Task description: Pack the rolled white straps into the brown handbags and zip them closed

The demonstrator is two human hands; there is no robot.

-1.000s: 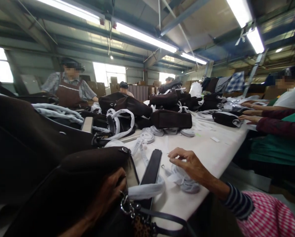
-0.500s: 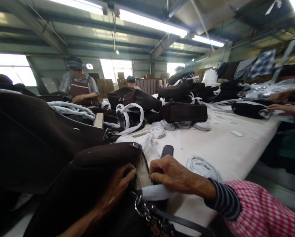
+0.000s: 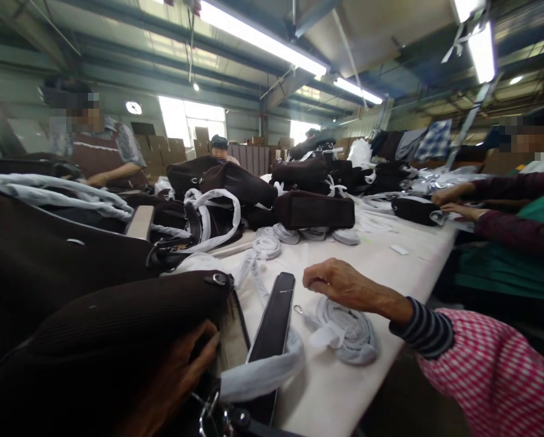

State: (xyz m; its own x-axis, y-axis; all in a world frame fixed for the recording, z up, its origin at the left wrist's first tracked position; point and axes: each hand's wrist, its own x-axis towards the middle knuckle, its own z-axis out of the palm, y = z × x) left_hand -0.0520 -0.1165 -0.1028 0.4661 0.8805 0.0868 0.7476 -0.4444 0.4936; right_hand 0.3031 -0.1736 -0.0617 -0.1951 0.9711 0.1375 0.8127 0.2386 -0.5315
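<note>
A dark brown handbag (image 3: 130, 315) with a ribbed surface and a metal ring lies at the lower left. My left hand (image 3: 185, 364) is in shadow against it, fingers curled at the edge of the pale-lined opening. Over the table, apart from the bag, hovers my right hand (image 3: 336, 282) with its fingers curled together; whatever they may hold is hidden. Just below it lies a coiled strap (image 3: 351, 337) in white wrapping, with a metal clasp. Between the hands stretch a flat black strap (image 3: 274, 315) and a white-wrapped handle (image 3: 263, 373).
Dark bags (image 3: 315, 209) are heaped across the table (image 3: 385, 261), with more wrapped coils (image 3: 267, 243) in front. A large dark bag (image 3: 67, 243) rises at the left. One co-worker (image 3: 99, 145) stands at far left; another person's hands (image 3: 454, 200) handle a black bag at right.
My right hand has moved away from the bag's opening to above the coiled strap. My left hand stays at the bag. The view has turned right, and more of the flat black strap shows.
</note>
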